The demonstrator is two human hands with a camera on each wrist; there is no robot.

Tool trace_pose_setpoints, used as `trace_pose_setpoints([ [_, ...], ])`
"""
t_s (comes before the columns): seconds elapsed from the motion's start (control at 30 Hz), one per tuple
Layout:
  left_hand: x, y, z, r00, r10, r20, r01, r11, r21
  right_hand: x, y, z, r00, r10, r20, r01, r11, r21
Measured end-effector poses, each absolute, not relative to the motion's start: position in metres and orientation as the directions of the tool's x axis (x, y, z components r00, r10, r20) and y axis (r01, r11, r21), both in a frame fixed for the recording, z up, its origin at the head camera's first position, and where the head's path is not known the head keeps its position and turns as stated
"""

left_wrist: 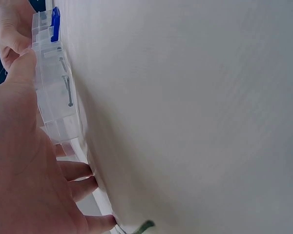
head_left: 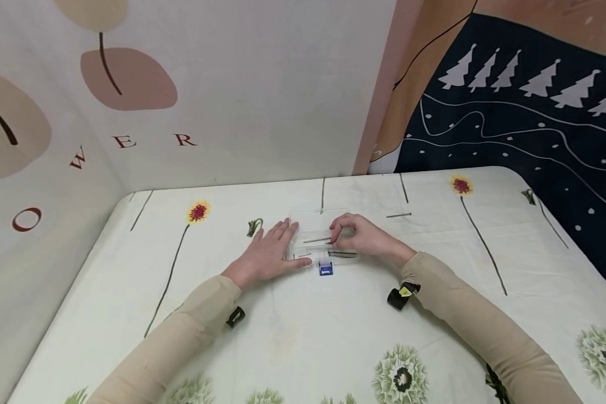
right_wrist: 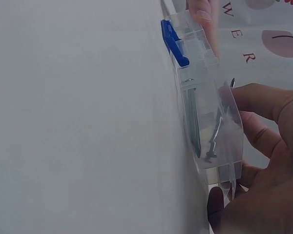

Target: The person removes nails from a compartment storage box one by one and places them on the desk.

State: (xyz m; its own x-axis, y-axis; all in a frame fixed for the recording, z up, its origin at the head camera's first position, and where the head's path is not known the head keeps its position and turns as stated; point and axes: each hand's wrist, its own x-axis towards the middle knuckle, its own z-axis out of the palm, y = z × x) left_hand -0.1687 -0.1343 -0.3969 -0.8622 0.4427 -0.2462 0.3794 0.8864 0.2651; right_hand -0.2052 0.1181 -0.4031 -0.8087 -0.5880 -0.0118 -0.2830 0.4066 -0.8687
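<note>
A clear plastic compartment box (head_left: 315, 248) sits on the table with its lid (head_left: 310, 220) folded back and its blue latch (head_left: 325, 269) at the front. My left hand (head_left: 265, 255) lies flat along the left side, fingers spread and thumb at the front edge. Over the right half, my right hand (head_left: 366, 235) has curled fingers pinching a nail (right_wrist: 233, 83), whose tip shows above the box wall in the right wrist view. Long nails (head_left: 342, 255) lie in the front right compartment. Smaller nails (left_wrist: 68, 90) lie in the left one.
A loose nail (head_left: 399, 215) lies on the tablecloth to the right, behind the right hand. The white cloth (head_left: 308, 336) has printed flowers and stems. Printed fabric (head_left: 262, 101) hangs behind the table. Black wrist cameras (head_left: 398, 298) are strapped on both sleeves.
</note>
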Motion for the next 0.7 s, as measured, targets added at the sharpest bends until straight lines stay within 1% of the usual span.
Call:
trace_pose_setpoints([
  [0.2,-0.168,-0.134,-0.396,-0.861,0.444,-0.249,0.380,0.885,0.268,-0.204,0.121,-0.401,-0.818,-0.575,-0.012,-0.261,0.389,-0.884],
  [0.4,-0.168,-0.134,-0.396,-0.862,0.440,-0.253,0.375,0.888,0.267,-0.203,0.124,-0.399,-0.853,-0.521,-0.014,-0.227,0.394,-0.891],
  [0.7,-0.168,-0.135,-0.396,-0.862,0.441,-0.250,0.376,0.887,0.269,-0.204,0.138,-0.394,-0.871,-0.491,-0.005,-0.231,0.420,-0.878],
])
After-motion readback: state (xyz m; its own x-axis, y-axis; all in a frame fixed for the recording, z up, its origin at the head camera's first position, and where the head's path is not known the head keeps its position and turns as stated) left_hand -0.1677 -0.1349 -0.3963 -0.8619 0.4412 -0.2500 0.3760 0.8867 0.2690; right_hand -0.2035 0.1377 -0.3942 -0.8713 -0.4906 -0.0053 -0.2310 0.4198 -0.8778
